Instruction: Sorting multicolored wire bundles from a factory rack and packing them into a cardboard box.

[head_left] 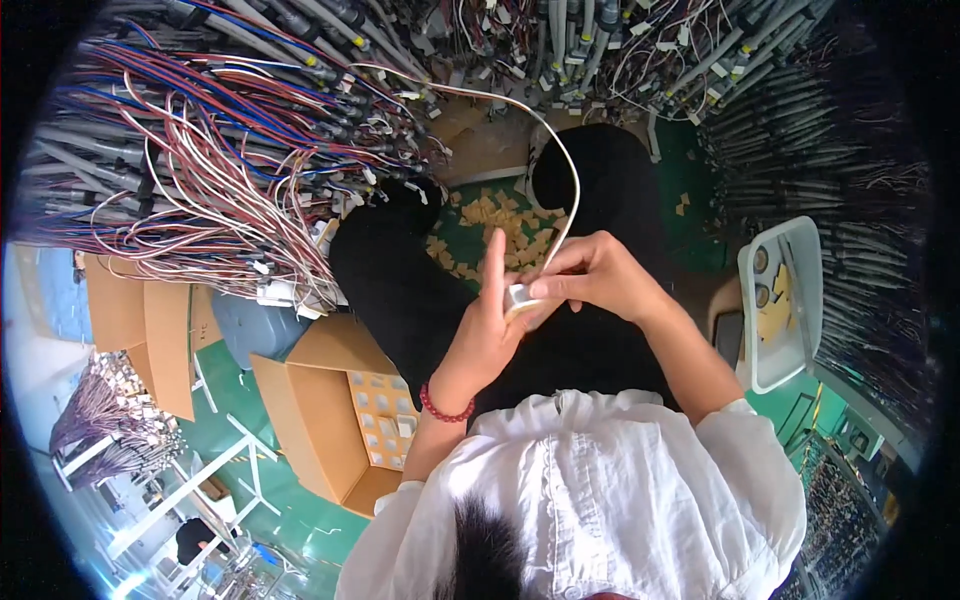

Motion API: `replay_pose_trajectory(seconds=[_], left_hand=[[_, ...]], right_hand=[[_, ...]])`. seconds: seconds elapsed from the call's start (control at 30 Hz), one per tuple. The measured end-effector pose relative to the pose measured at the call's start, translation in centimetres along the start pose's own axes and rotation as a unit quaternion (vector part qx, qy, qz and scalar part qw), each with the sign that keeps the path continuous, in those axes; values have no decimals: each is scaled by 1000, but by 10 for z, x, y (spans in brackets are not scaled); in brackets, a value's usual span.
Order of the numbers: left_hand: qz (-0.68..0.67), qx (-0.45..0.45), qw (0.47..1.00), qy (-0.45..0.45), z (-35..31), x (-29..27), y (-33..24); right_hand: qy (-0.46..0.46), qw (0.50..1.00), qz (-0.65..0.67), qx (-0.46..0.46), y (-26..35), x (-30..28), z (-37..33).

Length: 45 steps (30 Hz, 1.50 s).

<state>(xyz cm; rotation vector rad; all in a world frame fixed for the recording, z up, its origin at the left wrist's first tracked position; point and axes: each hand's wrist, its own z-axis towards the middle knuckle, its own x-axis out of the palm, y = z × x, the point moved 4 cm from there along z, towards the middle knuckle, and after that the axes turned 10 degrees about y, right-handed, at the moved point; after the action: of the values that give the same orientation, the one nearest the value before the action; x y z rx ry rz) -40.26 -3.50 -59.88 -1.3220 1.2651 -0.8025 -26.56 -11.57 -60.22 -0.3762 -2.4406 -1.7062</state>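
Note:
In front of my lap, my left hand grips a small white block-shaped piece, with one finger pointing upward. A red bead bracelet circles that wrist. My right hand meets it from the right, thumb and fingers pinched around the end of a thin white cable, close against the piece. The cable arches up and away to the wire bundles at the far left. Fingers cover the spot where cable and piece meet, so whether they are joined cannot be seen.
Bundled wires crowd the left; grey cables hang at the right. An open cardboard box with white parts in rows stands at lower left. A translucent bin is at right. Tan paper scraps litter the green floor between my legs.

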Motion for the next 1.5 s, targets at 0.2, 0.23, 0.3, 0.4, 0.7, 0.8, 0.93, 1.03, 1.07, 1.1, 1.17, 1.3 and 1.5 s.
replay_pose_trajectory(seconds=[0.2,0.23,0.3,0.4,0.7,0.8,0.93,1.03,1.07,1.1,1.17,1.3,1.5], left_hand=[[341,-59,937,-57,6,2,-6],[367,-89,925,-45,6,3,-9],[329,-61,940,-72,1,-1,-13],[144,-70,986,-36,2,2,-17],[-74,-104,992,24,9,14,-5],[-230,-122,963,68,15,20,-7],[-329,-90,938,68,16,27,0],[-343,-112,928,93,3,15,-7],[-306,-92,947,40,2,12,-11],[-263,-69,961,44,2,11,-16],[-264,-76,961,32,1,7,-12],[-255,-68,965,6,10,17,0],[-123,25,992,-15,11,22,12]], right_hand=[[-101,928,-338,-121,9,3,-7],[-139,915,-359,-122,6,6,-10],[-154,928,-288,-182,8,16,-11],[-215,911,-244,-254,6,22,-20],[-257,912,-156,-277,-7,25,-29],[-246,921,-113,-280,-11,21,-32],[-210,941,-74,-254,-13,8,-37],[-306,915,-128,-230,-15,-37,-76],[-391,896,-135,-159,-12,-62,-107],[-469,851,-168,-165,-22,-98,-143],[-559,787,-238,-106,-52,-157,-211],[-458,732,-456,218,-145,-219,-299],[-471,694,-454,300,-188,-225,-304]])
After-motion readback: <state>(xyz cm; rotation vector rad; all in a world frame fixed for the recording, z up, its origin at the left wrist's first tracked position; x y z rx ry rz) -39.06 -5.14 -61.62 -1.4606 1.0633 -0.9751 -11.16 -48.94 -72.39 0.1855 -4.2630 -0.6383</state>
